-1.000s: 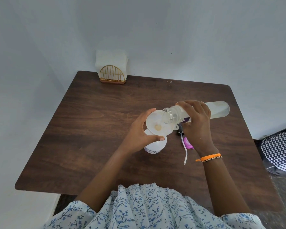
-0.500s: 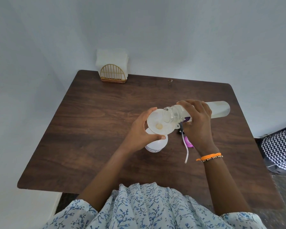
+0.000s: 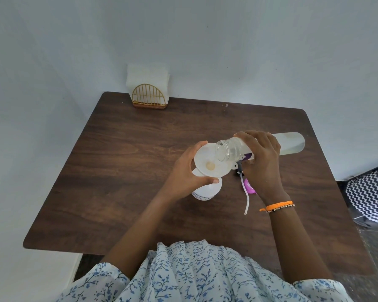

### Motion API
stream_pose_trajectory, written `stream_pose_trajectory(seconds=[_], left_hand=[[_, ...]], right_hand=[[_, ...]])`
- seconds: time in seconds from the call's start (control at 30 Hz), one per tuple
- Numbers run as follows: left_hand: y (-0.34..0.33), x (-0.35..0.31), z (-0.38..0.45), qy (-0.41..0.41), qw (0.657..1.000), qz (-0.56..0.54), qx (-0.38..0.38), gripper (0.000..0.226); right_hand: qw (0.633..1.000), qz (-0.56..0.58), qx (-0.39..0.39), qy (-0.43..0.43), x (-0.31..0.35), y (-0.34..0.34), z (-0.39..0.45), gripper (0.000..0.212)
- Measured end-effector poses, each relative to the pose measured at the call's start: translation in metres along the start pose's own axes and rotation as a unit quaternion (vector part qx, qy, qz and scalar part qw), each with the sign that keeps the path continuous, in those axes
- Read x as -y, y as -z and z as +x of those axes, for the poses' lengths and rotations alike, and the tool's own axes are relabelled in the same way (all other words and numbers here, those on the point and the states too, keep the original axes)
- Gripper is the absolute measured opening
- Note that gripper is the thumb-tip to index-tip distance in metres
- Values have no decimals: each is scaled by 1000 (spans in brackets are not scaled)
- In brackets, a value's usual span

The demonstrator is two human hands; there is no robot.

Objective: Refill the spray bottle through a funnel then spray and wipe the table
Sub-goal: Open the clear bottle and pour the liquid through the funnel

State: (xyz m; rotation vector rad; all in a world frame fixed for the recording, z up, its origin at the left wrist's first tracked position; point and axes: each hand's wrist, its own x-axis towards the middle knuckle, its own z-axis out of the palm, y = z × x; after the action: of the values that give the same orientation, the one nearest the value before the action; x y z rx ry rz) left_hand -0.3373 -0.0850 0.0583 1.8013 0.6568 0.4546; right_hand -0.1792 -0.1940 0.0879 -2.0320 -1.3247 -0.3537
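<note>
A white funnel (image 3: pixel 207 162) sits in the neck of a small white spray bottle (image 3: pixel 207 191) standing on the dark wooden table (image 3: pixel 127 162). My left hand (image 3: pixel 184 173) grips the funnel's rim and the bottle top. My right hand (image 3: pixel 261 158) holds a clear refill bottle (image 3: pixel 290 143) tipped almost level, its open mouth (image 3: pixel 223 150) over the funnel's right side. The removed sprayer head with its purple part (image 3: pixel 248 188) and thin tube (image 3: pixel 247 198) lies on the table below my right hand.
A gold wire napkin holder (image 3: pixel 148 99) with white napkins stands at the table's far edge against the wall. A black-and-white zigzag cushion (image 3: pixel 371 192) lies off the right side. Walls close in at the left and back.
The refill bottle's mouth has shifted slightly lower over the funnel. Both hands have kept their grips.
</note>
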Motion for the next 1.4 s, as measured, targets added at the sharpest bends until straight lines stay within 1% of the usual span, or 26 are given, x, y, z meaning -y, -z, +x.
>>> stream_pose_trajectory(seconds=[0.3,0.53,0.67,0.83,1.4], left_hand=[[0,-2,0,6,1000,1,1,87],[0,-1,0,3,1000,-14,-1,87],[0,-4,-1,-3,1000,-22,-3,87],[0,-4,0,-1,1000,-23,1,87],[0,-3,1,-2,1000,-20,1,88]], right_hand=[[1000,-1,3,3,-2,-1,0,40],[1000,-6,4,7,-6,-2,0,47],[1000,-2,-7,7,-4,-1,1,43],[1000,-6,5,2,-8,-3,0,51],[1000,1,-6,10,-7,0,1,44]])
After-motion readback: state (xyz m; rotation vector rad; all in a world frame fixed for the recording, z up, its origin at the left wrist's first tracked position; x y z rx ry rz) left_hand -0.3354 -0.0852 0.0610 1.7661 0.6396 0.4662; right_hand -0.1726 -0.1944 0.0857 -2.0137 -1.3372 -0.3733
